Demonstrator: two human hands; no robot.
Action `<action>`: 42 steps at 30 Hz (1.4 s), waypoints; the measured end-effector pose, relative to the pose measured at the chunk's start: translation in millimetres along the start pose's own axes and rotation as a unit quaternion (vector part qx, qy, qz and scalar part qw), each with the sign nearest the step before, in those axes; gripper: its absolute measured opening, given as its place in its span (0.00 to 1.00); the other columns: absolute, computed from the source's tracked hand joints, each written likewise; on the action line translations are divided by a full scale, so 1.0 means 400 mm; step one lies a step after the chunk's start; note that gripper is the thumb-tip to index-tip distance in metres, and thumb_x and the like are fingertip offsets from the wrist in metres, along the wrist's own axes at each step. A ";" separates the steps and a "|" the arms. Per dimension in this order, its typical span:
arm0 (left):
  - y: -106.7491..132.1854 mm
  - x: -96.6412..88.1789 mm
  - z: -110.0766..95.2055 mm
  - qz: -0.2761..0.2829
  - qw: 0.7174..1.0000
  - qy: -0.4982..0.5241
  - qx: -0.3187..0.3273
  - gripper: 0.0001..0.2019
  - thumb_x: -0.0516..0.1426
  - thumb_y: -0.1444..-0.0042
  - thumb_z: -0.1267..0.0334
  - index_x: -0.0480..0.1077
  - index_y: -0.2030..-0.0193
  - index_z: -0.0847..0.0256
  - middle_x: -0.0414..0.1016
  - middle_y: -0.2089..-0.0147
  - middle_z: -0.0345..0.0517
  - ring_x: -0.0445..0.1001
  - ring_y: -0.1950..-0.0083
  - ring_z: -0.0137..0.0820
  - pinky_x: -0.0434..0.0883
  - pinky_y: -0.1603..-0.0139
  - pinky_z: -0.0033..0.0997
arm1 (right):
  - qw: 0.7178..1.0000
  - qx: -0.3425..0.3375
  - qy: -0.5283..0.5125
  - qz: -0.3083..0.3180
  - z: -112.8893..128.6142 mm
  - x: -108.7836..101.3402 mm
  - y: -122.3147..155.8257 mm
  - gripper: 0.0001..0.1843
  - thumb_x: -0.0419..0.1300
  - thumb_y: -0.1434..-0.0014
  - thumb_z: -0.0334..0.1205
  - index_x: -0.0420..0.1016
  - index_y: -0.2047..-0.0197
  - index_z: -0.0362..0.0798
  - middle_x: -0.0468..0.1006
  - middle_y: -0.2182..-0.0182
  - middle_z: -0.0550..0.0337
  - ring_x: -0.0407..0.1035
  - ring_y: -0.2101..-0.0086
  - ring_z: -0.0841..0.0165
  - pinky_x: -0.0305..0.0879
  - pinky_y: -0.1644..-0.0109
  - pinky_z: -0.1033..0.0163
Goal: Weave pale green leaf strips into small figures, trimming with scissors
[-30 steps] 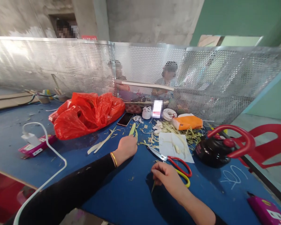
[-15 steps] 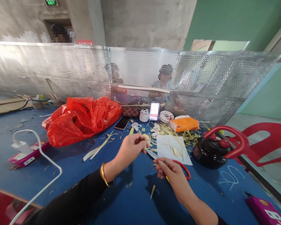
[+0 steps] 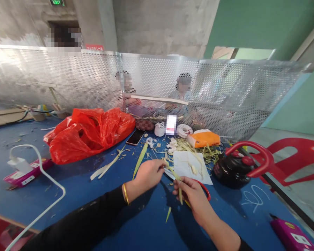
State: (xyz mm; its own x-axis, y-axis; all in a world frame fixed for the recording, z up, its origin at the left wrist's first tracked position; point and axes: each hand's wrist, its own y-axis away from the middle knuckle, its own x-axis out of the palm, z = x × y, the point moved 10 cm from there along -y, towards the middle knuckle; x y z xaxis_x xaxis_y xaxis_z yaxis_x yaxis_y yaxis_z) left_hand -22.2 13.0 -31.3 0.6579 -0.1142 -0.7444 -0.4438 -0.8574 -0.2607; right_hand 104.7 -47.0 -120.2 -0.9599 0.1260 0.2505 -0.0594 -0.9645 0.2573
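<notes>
- Strip of pale green leaf (image 3: 173, 171), head view: it slants between the two hands above the middle of the table (image 3: 146, 216), well apart from the far edge and closer to the right edge than the left.
- Left hand (image 3: 150, 171): fingers narrowed to a pinch at the strip's far end. The hold looks shallow to me, so I'd seat more leaf under the thumb before pulling.
- Right hand (image 3: 191, 191): thumb and fingertips hold the strip lower down, its tail hanging out toward the near edge. I'd make this my anchor and leave the fine work to the left.
- Handling: the strip looks thin and limp, and I expect a sharp tug would split it. Slow, even tension along its length should serve best.
- Scissors (image 3: 206, 190) lie partly hidden behind the right hand, the red handle toward the right edge; I can't tell whether they touch. I'd work a little higher, clear of the blades.
- Long leaf (image 3: 140, 158) lies just beyond the left wrist, pointing at the far edge; a short green piece (image 3: 168, 214) lies nearer the near edge. I'd avoid brushing either.
- Kettle (image 3: 231, 170) stands near the right edge; I'd mind the right elbow.
</notes>
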 end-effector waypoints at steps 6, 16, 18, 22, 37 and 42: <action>-0.042 -0.053 0.015 -0.100 0.995 -0.021 0.003 0.24 0.57 0.52 0.73 0.70 0.46 0.58 0.74 0.50 0.49 0.74 0.54 0.36 0.69 0.52 0.35 | 1.000 -0.024 0.002 -0.011 0.035 -0.012 0.007 0.17 0.69 0.54 0.51 0.76 0.72 0.46 0.74 0.76 0.61 0.69 0.76 0.72 0.61 0.74 0.69; -0.041 -0.026 -0.071 0.051 0.986 0.030 0.158 0.04 0.60 0.45 0.64 0.77 0.68 0.56 0.80 0.67 0.39 0.76 0.63 0.31 0.63 0.44 0.38 | 0.989 -0.122 0.087 -0.005 0.151 -0.045 0.017 0.18 0.66 0.49 0.52 0.74 0.75 0.45 0.70 0.81 0.63 0.63 0.77 0.73 0.59 0.71 0.67; -0.033 -0.022 -0.063 0.083 0.983 0.045 0.155 0.05 0.61 0.46 0.64 0.78 0.64 0.58 0.80 0.66 0.42 0.76 0.63 0.31 0.68 0.57 0.30 | 0.991 -0.116 0.059 -0.010 0.153 -0.059 0.017 0.17 0.67 0.49 0.50 0.74 0.75 0.44 0.69 0.82 0.64 0.61 0.78 0.73 0.58 0.72 0.67; -0.009 -0.033 -0.092 0.062 0.969 -0.026 0.238 0.05 0.58 0.44 0.66 0.77 0.64 0.58 0.78 0.67 0.41 0.75 0.64 0.30 0.68 0.53 0.32 | 0.997 -0.082 -0.002 -0.010 0.138 -0.075 0.015 0.15 0.69 0.51 0.48 0.73 0.75 0.45 0.68 0.83 0.66 0.60 0.79 0.75 0.56 0.73 0.69; 0.039 -0.146 -0.113 -0.200 0.851 -0.320 0.366 0.07 0.54 0.39 0.69 0.73 0.63 0.57 0.77 0.69 0.35 0.73 0.64 0.26 0.58 0.36 0.44 | 0.986 -0.145 0.048 -0.070 0.203 -0.110 0.038 0.16 0.69 0.52 0.50 0.76 0.75 0.46 0.69 0.83 0.64 0.61 0.77 0.73 0.57 0.72 0.67; 0.040 -0.184 -0.108 -0.242 0.849 -0.321 0.342 0.07 0.55 0.39 0.66 0.74 0.65 0.56 0.78 0.68 0.36 0.74 0.64 0.27 0.57 0.35 0.44 | 0.982 -0.159 0.052 -0.083 0.212 -0.117 0.042 0.15 0.69 0.53 0.51 0.77 0.74 0.46 0.69 0.83 0.63 0.61 0.77 0.71 0.57 0.72 0.66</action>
State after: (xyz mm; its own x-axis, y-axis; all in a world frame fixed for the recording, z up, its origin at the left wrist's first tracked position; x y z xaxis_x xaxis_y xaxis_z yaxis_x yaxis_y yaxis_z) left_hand -51.5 -14.0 45.7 0.4942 0.6547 -0.5720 -0.6099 -0.2079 -0.7648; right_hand 172.0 -49.4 -48.5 -0.9517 0.2791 0.1279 -0.2840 -0.9586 -0.0218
